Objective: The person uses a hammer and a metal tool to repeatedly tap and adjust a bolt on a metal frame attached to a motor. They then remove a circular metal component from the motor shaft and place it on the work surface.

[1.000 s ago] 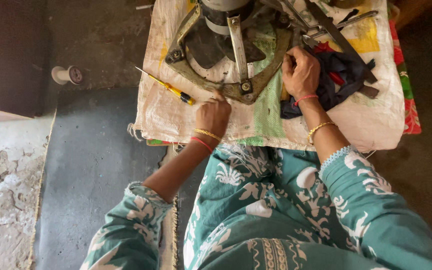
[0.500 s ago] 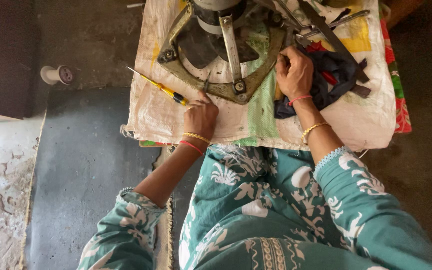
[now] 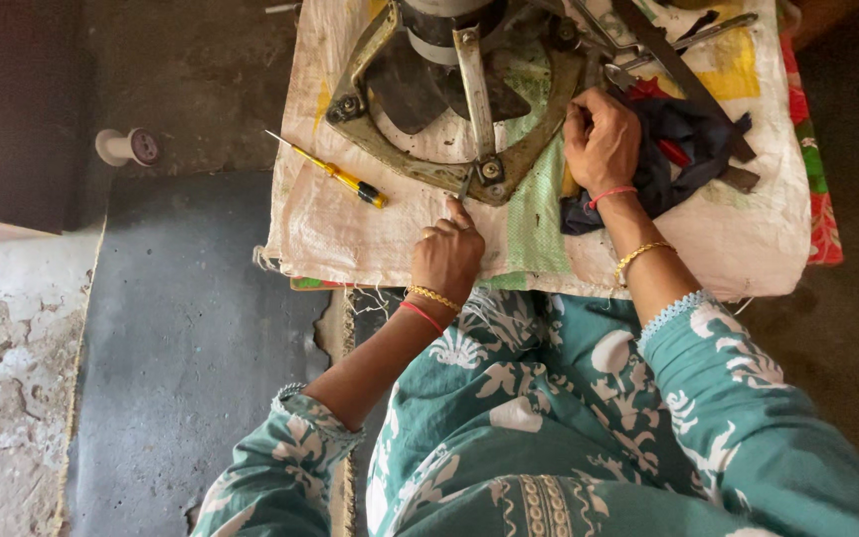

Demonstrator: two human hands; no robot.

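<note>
Surface: woven sack (image 3: 370,239) spread over a low stand, on a dark grey floor (image 3: 181,348) with cracked plaster at its left edge.
Frame: rusty metal fan frame (image 3: 420,164) lies on the sack, dark blades inside, a strut ending in a bolt (image 3: 492,169) at its near rim.
Left hand: left hand (image 3: 446,257) is closed around a thin tool, tip set just beside the bolt.
Right hand: right hand (image 3: 603,139) is curled shut, pressing the frame's right rim, over a dark cloth (image 3: 683,149).
Screwdriver: yellow screwdriver (image 3: 335,174) lies loose on the sack, left of the frame.
Spool: white spool (image 3: 126,147) sits on the floor, well left of the frame.
Containers: none show; loose tools lie past the frame's right side.
Risk: I judge the tool could slip off the bolt towards the right hand, since the rusty frame rests unclamped on a slack sack.
</note>
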